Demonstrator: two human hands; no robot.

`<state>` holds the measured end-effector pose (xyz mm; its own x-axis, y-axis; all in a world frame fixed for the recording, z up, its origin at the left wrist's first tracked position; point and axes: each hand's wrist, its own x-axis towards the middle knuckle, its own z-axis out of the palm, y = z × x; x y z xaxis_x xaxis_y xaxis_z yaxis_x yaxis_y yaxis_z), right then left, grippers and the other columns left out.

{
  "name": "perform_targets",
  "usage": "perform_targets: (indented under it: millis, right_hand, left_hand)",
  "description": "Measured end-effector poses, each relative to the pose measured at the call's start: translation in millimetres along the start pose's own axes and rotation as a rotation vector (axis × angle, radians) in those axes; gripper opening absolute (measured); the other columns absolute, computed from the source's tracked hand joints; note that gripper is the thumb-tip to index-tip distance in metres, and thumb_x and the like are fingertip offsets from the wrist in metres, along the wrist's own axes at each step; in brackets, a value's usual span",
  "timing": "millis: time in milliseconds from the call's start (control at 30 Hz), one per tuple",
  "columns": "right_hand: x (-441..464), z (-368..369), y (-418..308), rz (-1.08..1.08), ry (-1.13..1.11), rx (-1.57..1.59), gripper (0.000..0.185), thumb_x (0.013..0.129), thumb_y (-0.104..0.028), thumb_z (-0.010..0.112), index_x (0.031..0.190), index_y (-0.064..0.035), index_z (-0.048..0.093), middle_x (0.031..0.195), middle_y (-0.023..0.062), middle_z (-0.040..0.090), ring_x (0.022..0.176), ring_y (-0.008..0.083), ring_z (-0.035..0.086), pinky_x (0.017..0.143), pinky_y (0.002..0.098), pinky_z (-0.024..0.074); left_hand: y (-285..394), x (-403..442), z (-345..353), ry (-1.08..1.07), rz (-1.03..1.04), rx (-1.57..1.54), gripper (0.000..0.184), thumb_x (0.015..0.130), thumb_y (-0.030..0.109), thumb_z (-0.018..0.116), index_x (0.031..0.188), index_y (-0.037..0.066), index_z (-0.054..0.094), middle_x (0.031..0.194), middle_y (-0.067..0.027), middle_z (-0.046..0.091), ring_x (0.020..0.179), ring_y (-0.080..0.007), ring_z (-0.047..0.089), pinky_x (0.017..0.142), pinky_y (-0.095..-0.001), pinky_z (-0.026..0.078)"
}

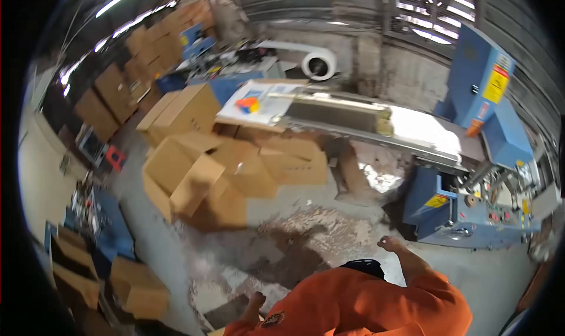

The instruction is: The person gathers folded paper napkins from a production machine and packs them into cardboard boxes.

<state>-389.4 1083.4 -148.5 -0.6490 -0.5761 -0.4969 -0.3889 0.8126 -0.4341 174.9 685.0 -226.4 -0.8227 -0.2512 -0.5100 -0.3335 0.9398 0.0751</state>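
My left hand (256, 300) hangs low at my left side, close to a grey flat-topped object (228, 312) at the bottom edge of the view. Its fingers are blurred, and I cannot tell whether it touches that object. Held out to the right, my right hand (387, 243) has its fingers curled in, with nothing visible in them. It is above the floor, left of a blue machine (447, 218). Ahead of me, open cardboard boxes (194, 177) stand on the floor, out of reach of both hands.
A long work table (335, 115) crosses the view, with an orange and blue tape roll (248, 105) on papers. Pale debris (318, 233) covers part of the floor. More cartons (138, 286) are at the lower left. A red stool (115, 157) stands farther left.
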Motion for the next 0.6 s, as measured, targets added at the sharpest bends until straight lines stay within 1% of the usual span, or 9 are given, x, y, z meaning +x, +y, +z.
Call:
perform_targets:
  millis: [67,133,200,233,267,300,367,400,600]
  right_hand:
    - [57,33,-32,-0.248,0.029,-0.060,0.050,0.082,-0.055,0.056,0.109,-0.0137,0.064,0.105,0.0171,0.065,0.098,0.0358,0.061,0.085,0.0428,0.0479]
    - [78,33,-109,-0.205,-0.080,-0.152,0.050,0.082,-0.054,0.056,0.110,-0.0138,0.063,0.103,0.0143,0.066,0.096,0.0320,0.062,0.085,0.0401,0.0488]
    - [90,32,-182,-0.254,-0.207,-0.155,0.053,0.080,-0.054,0.057,0.116,-0.0147,0.062,0.111,0.0188,0.063,0.106,0.0335,0.059,0.092,0.0426,0.0459]
    - [100,42,-207,-0.285,-0.225,-0.165,0.053,0.080,-0.053,0.058,0.116,-0.0143,0.062,0.109,0.0190,0.064,0.105,0.0339,0.059,0.091,0.0424,0.0462]
    - [107,48,-235,-0.315,-0.242,-0.174,0.053,0.080,-0.053,0.058,0.116,-0.0138,0.062,0.108,0.0193,0.064,0.104,0.0342,0.060,0.091,0.0422,0.0466]
    - [112,52,-262,-0.377,-0.259,-0.209,0.052,0.080,-0.051,0.059,0.115,-0.0135,0.062,0.103,0.0194,0.066,0.100,0.0349,0.061,0.088,0.0425,0.0479]
    - [124,62,-308,-0.471,-0.307,-0.245,0.051,0.080,-0.050,0.060,0.115,-0.0133,0.063,0.102,0.0191,0.066,0.098,0.0349,0.062,0.086,0.0428,0.0485]
    - [132,69,-327,-0.533,-0.333,-0.256,0.049,0.080,-0.049,0.061,0.114,-0.0132,0.063,0.100,0.0189,0.066,0.095,0.0350,0.063,0.084,0.0432,0.0491]
    - [167,102,-427,-0.708,-0.436,-0.364,0.044,0.083,-0.042,0.060,0.114,-0.0113,0.062,0.103,0.0172,0.066,0.095,0.0341,0.063,0.082,0.0426,0.0493]
  left_hand:
    - [-7,-59,23,0.004,-0.039,0.007,0.016,0.074,0.017,0.053,0.069,0.007,0.064,0.071,-0.0172,0.063,0.071,-0.0366,0.062,0.066,-0.0472,0.051]
    - [-14,-91,53,0.069,-0.095,-0.160,0.016,0.078,0.020,0.054,0.074,0.009,0.064,0.074,-0.0166,0.064,0.074,-0.0346,0.063,0.064,-0.0455,0.050]
    - [-1,-103,79,0.156,-0.774,-1.369,0.019,0.086,0.028,0.055,0.090,0.010,0.061,0.078,-0.0111,0.065,0.073,-0.0293,0.064,0.059,-0.0399,0.046]
    - [10,-117,69,0.111,-0.771,-0.976,0.016,0.086,0.023,0.055,0.091,0.008,0.059,0.075,-0.0081,0.062,0.068,-0.0236,0.061,0.059,-0.0377,0.046]
    - [6,-123,82,0.274,-0.375,-0.693,0.014,0.086,0.016,0.053,0.096,0.007,0.057,0.072,-0.0052,0.058,0.065,-0.0168,0.056,0.058,-0.0343,0.046]
    - [6,-118,87,0.247,-0.563,-1.664,0.017,0.086,0.014,0.051,0.099,0.006,0.058,0.072,-0.0066,0.060,0.067,-0.0176,0.059,0.059,-0.0346,0.047]
    - [21,-103,92,0.220,-0.750,-2.040,0.032,0.081,0.019,0.053,0.108,0.004,0.060,0.076,-0.0149,0.064,0.075,-0.0246,0.064,0.066,-0.0369,0.050]
    - [27,-91,91,0.214,-0.779,-1.430,0.044,0.077,0.024,0.058,0.115,0.003,0.060,0.081,-0.0218,0.067,0.082,-0.0309,0.067,0.072,-0.0390,0.052]
    - [35,-81,31,0.157,-0.969,-1.441,0.051,0.080,0.029,0.061,0.125,0.005,0.055,0.100,-0.0221,0.066,0.094,-0.0335,0.064,0.084,-0.0394,0.050]
